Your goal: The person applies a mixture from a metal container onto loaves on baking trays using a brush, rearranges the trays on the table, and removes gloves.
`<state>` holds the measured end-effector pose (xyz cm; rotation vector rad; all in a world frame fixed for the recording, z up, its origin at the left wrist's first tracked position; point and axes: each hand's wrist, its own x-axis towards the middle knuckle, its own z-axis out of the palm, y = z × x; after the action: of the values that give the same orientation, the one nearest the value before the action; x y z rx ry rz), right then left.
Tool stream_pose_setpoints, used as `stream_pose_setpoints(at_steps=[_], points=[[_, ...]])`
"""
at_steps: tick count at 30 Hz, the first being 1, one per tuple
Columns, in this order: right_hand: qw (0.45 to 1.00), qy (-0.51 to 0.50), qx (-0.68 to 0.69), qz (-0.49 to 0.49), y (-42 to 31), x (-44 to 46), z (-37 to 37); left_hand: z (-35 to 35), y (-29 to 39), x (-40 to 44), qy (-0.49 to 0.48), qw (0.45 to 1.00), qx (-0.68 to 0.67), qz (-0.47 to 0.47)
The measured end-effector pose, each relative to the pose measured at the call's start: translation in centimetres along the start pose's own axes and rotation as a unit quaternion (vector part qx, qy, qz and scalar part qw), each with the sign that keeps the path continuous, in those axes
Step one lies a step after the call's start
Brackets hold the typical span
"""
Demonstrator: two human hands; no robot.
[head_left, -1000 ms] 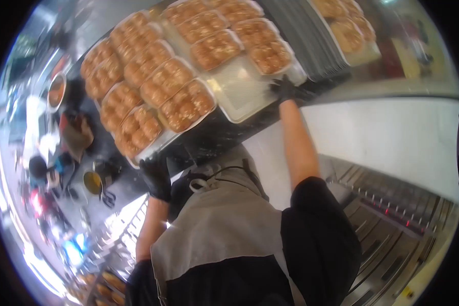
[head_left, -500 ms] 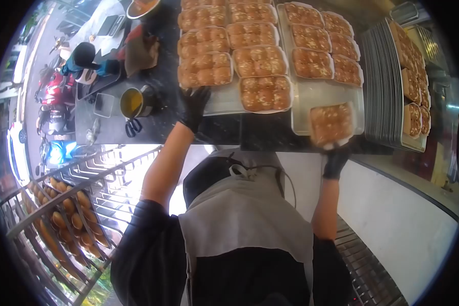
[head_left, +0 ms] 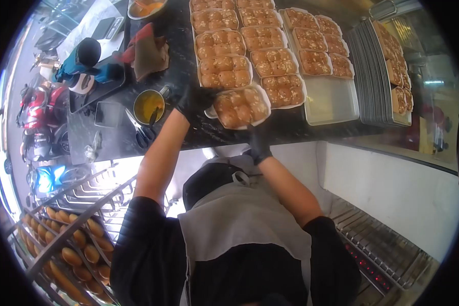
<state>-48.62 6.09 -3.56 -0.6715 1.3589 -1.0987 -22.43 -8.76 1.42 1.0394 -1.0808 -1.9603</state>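
A pack of golden bread rolls (head_left: 242,106) topped with flaked nuts, in a white paper case, is held slightly tilted over the near end of the left baking tray. My right hand (head_left: 259,145), in a black glove, grips its near edge from below. At its upper left corner is my left hand (head_left: 193,102), also gloved in black, fingers closed against the case; the thumb is hard to make out. Beyond them, rows of similar roll packs (head_left: 223,71) cover that tray. A second metal tray (head_left: 331,104) holds more packs at its far end, its near part bare.
Left on the dark counter (head_left: 209,135) are a metal cup of yellow liquid (head_left: 150,106), scissors (head_left: 140,130), a clear container (head_left: 108,115), a cloth (head_left: 150,53) and a bowl (head_left: 147,9). A tall tray stack (head_left: 375,76) stands right. A rack of buns (head_left: 71,239) is lower left.
My right hand has carried the pack of rolls leftward from over the right tray to the left tray's near end. My left hand now meets its corner. The view has shifted slightly.
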Motion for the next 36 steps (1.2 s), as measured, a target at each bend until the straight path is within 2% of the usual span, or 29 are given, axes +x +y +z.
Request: stream_pose_setpoints(at_steps=[1,2,3,4,5,7,11,13,14,15,16,18,19,20,22,23,28,30,32,33,34,35,36], points=[[0.999,-0.002,0.041,0.032,-3.7,-1.1,3.0,0.0,0.8,-0.3,0.009,0.949,-0.301,-0.09],[0.994,-0.004,0.083,0.064,-5.8,-1.4,4.8,0.2,1.4,-1.0,0.007,0.948,-0.303,-0.093],[0.994,0.0,0.083,0.066,-3.7,0.8,4.6,0.5,2.0,-2.0,0.068,0.981,-0.177,-0.029],[1.0,-0.008,-0.017,0.024,0.1,4.3,3.8,0.9,2.7,-3.0,0.127,0.99,-0.045,0.037],[0.993,-0.016,-0.115,-0.018,2.3,5.9,3.4,1.6,3.4,-4.2,0.126,0.99,-0.044,0.035],[0.99,-0.006,-0.143,-0.02,1.4,5.4,3.9,3.3,4.2,-7.2,0.237,0.948,-0.215,0.001],[0.965,0.019,-0.261,-0.028,-2.6,4.3,4.9,4.2,2.1,-13.1,0.2,0.954,-0.213,0.063],[0.954,0.006,-0.269,-0.134,-2.2,2.1,2.6,4.2,2.6,-15.0,0.297,0.94,0.011,0.168],[0.986,-0.036,-0.159,-0.022,-4.6,-0.5,2.6,2.7,3.6,-15.6,0.313,0.934,0.019,0.172],[0.991,-0.079,-0.049,0.093,-8.2,-3.3,3.1,0.8,5.1,-15.9,0.34,0.928,0.009,0.151],[0.988,-0.072,-0.096,0.097,-9.6,-5.0,3.2,-0.8,6.7,-15.7,0.365,0.922,-0.006,0.13],[0.981,-0.069,-0.15,0.102,-9.7,-6.7,1.9,-3.1,11.0,-11.4,0.419,0.869,0.041,0.261],[0.982,-0.072,-0.143,0.103,-8.9,-6.8,1.0,-6.7,11.4,-8.9,0.495,0.789,0.27,0.246],[0.982,-0.075,-0.137,0.104,-8.6,-6.8,0.4,-10.0,11.6,-6.8,0.54,0.658,0.481,0.212],[0.983,-0.085,-0.141,0.086,-9.4,-6.7,-0.2,-12.3,13.1,-3.6,0.564,0.664,0.491,0.009],[0.984,-0.088,-0.14,0.067,-9.9,-6.5,-0.4,-13.4,13.2,-2.6,0.571,0.66,0.488,0.01],[0.985,-0.109,-0.135,-0.012,-12.5,-4.0,-3.3,-21.0,11.0,1.2,0.512,0.548,0.66,0.034],[0.984,-0.098,-0.145,-0.019,-12.2,-2.5,-6.2,-23.8,12.6,2.7,0.462,0.535,0.704,-0.063],[0.984,-0.103,-0.096,0.109,-11.8,-0.5,-8.7,-20.2,15.7,1.0,0.415,0.546,0.727,0.034],[0.984,-0.104,-0.093,0.108,-12.0,0.0,-9.3,-16.6,18.0,0.2,0.415,0.543,0.729,0.035],[0.984,-0.119,-0.118,0.063,-12.3,0.7,-9.5,-11.5,20.2,-0.6,0.481,0.676,0.54,0.142],[0.98,-0.134,-0.146,0.021,-12.5,1.1,-9.8,-6.7,21.6,-1.7,0.514,0.763,0.313,0.237],[0.965,-0.156,-0.183,-0.103,-14.3,1.1,-8.8,-3.2,22.7,-3.2,0.481,0.783,0.287,0.272]])
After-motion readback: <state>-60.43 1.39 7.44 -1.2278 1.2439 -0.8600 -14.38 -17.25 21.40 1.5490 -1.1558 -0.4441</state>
